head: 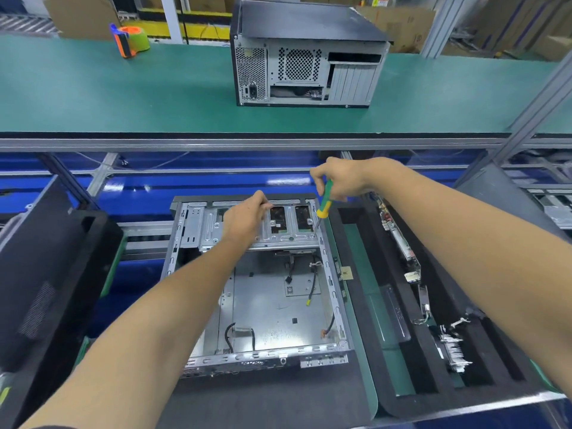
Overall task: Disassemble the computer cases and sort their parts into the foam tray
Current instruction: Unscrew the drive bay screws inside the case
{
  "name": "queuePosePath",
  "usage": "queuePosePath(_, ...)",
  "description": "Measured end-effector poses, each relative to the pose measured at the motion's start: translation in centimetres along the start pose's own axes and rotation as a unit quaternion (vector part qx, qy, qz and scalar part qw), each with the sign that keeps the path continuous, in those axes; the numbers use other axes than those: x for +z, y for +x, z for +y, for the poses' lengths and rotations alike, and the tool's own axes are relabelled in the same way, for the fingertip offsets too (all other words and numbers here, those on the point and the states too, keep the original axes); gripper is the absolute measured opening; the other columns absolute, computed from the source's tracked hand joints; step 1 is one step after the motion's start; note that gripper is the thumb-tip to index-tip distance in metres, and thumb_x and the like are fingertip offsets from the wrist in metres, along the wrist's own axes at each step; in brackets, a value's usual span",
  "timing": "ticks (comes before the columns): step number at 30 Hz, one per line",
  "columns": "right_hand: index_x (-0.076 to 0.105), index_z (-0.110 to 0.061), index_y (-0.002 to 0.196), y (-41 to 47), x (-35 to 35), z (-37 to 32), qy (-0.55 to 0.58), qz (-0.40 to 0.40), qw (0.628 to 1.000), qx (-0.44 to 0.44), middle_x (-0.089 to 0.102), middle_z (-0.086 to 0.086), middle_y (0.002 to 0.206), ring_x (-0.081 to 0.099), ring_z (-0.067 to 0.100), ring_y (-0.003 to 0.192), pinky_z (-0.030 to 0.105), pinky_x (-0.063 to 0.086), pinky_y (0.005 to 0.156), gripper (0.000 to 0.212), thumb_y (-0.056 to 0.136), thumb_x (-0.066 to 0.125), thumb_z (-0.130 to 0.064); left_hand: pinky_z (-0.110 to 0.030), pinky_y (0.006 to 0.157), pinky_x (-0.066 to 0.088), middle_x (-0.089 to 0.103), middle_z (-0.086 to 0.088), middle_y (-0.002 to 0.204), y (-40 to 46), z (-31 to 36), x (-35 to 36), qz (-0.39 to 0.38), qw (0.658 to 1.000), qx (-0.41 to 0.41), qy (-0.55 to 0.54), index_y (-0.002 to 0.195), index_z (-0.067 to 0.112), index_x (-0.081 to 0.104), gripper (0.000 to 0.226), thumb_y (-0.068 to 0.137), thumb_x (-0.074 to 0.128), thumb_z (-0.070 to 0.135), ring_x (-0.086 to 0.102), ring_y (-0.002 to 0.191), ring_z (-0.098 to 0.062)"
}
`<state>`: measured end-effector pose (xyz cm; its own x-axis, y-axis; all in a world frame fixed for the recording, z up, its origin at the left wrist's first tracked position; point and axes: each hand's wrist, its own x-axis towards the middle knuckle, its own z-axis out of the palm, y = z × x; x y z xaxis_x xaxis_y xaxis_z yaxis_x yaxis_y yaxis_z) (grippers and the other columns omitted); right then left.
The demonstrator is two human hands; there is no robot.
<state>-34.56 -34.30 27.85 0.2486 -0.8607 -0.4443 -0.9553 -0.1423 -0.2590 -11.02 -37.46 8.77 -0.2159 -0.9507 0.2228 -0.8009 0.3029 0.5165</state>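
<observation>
An open computer case lies flat in front of me, its silver drive cage at the far end and loose cables inside. My left hand rests on the drive cage, fingers curled over its top bar. My right hand grips a green and yellow screwdriver, its tip down at the cage's right corner. To the right lies the black foam tray, holding a circuit board and a heatsink-like part in its slots.
A second closed computer case stands on the green conveyor belt beyond. An orange and green tape dispenser sits at the belt's far left. A black side panel leans at my left.
</observation>
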Motion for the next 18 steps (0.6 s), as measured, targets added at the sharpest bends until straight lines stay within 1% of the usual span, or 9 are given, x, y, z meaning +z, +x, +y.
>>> queuePosePath(2,0.061,-0.016,0.094,0.3,0.5,0.0,-0.016,0.011,1.0,-0.006,0.048,0.012,0.102,0.053,0.03,0.068,0.041,0.051,0.062,0.023,0.084,0.052,0.003,-0.033,0.056,0.03,0.057,0.017,0.071,-0.2,-1.5,-0.7,0.011,1.0,-0.021,0.005,0.098,0.025,0.05,0.026,0.109,0.041,0.047,0.055,0.063,-0.011)
queuePosePath(3,0.058,-0.018,0.098,0.5,0.8,-0.1,-0.037,0.023,0.999,-0.007,0.044,0.006,0.102,0.053,0.03,0.071,0.042,0.051,0.062,0.02,0.085,0.058,-0.003,-0.033,0.055,0.028,0.054,0.02,0.069,-0.3,-2.1,-1.0,0.013,0.999,-0.034,0.001,0.098,0.024,0.05,0.025,0.109,0.042,0.046,0.053,0.063,-0.009)
queuePosePath(5,0.051,-0.024,0.102,0.9,1.1,-0.3,-0.116,0.047,0.992,0.003,0.044,-0.001,0.099,0.054,0.026,0.076,0.037,0.042,0.06,0.017,0.09,0.063,-0.029,-0.031,0.051,0.024,0.048,0.024,0.066,-0.4,-2.8,-1.3,0.015,0.999,-0.046,0.011,0.097,0.022,0.049,0.025,0.109,0.044,0.043,0.048,0.06,-0.002)
queuePosePath(7,0.047,-0.023,0.092,1.5,1.1,-0.4,-0.176,0.064,0.982,0.018,0.052,0.003,0.094,0.054,0.028,0.082,0.035,0.036,0.061,0.019,0.097,0.049,-0.042,-0.03,0.05,0.021,0.045,0.023,0.065,-0.5,-3.0,-1.5,0.011,0.998,-0.04,0.036,0.096,0.021,0.047,0.025,0.109,0.045,0.041,0.043,0.058,0.001)
queuePosePath(10,0.043,-0.019,0.077,2.3,1.2,-0.4,-0.129,0.053,0.99,-0.012,0.052,0.004,0.083,0.051,0.031,0.081,0.041,0.041,0.067,0.022,0.099,0.047,-0.02,-0.029,0.05,0.022,0.051,0.017,0.073,-0.4,-3.0,-1.4,0.009,0.999,-0.028,0.043,0.094,0.02,0.043,0.022,0.109,0.046,0.035,0.042,0.058,-0.001)
queuePosePath(12,0.052,-0.015,0.071,2.2,0.8,-0.8,-0.053,0.027,0.998,-0.034,0.057,0.003,0.085,0.056,0.033,0.087,0.047,0.049,0.076,0.021,0.088,0.053,-0.004,-0.03,0.051,0.023,0.066,0.01,0.089,-0.3,-3.1,-1.3,0.004,0.999,-0.018,0.05,0.092,0.02,0.041,0.02,0.11,0.046,0.03,0.046,0.062,-0.008)
queuePosePath(14,0.061,-0.016,0.064,2.1,0.7,-1.2,0.008,0.009,0.999,-0.038,0.064,0.002,0.08,0.062,0.029,0.082,0.043,0.053,0.07,0.027,0.077,0.051,0.004,-0.03,0.05,0.026,0.073,0.008,0.106,-0.3,-3.1,-1.2,-0.003,0.998,-0.012,0.062,0.093,0.019,0.04,0.02,0.11,0.044,0.028,0.051,0.068,-0.014)
queuePosePath(16,0.068,-0.022,0.066,2.1,0.7,-1.5,0.017,0.008,0.999,-0.03,0.069,0.005,0.078,0.058,0.024,0.072,0.036,0.049,0.062,0.034,0.073,0.049,0.005,-0.032,0.051,0.03,0.074,0.007,0.111,-0.2,-3.0,-1.1,-0.006,0.997,-0.011,0.072,0.093,0.02,0.039,0.019,0.11,0.043,0.028,0.054,0.072,-0.016)
queuePosePath(18,0.071,-0.025,0.082,2.2,0.8,-1.6,0.004,0.006,1.0,-0.02,0.068,0.012,0.089,0.055,0.025,0.071,0.038,0.047,0.061,0.037,0.073,0.05,0.005,-0.034,0.054,0.034,0.074,0.005,0.111,-0.2,-2.9,-1.1,-0.01,0.996,-0.006,0.083,0.093,0.021,0.037,0.02,0.11,0.041,0.03,0.056,0.074,-0.016)
